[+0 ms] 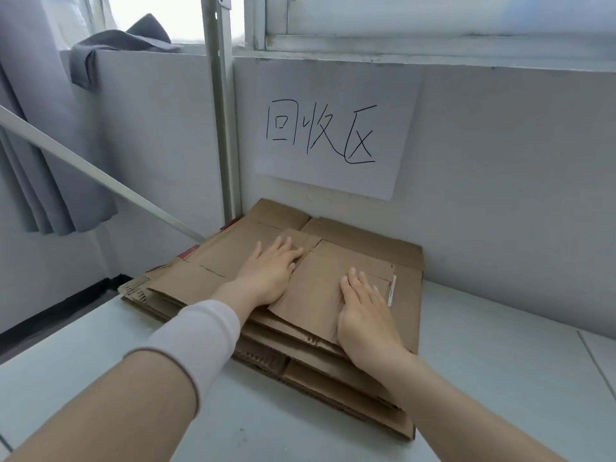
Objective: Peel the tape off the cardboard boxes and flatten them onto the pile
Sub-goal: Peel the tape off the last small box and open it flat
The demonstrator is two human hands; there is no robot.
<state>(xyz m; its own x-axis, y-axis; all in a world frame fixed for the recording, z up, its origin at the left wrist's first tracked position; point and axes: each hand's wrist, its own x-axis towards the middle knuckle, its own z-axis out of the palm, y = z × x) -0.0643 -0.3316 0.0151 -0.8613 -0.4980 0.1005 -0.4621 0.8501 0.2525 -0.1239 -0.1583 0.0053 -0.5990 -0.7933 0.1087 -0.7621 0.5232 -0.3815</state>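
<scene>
Flattened cardboard box (320, 285) lying on top of the pile of flattened boxes (233, 261), on the pale table (500, 378) against the wall below a handwritten paper sign (333, 128). Left hand (270, 271) and right hand (366, 315) both spread flat, palms down on it, gripping nothing.
</scene>
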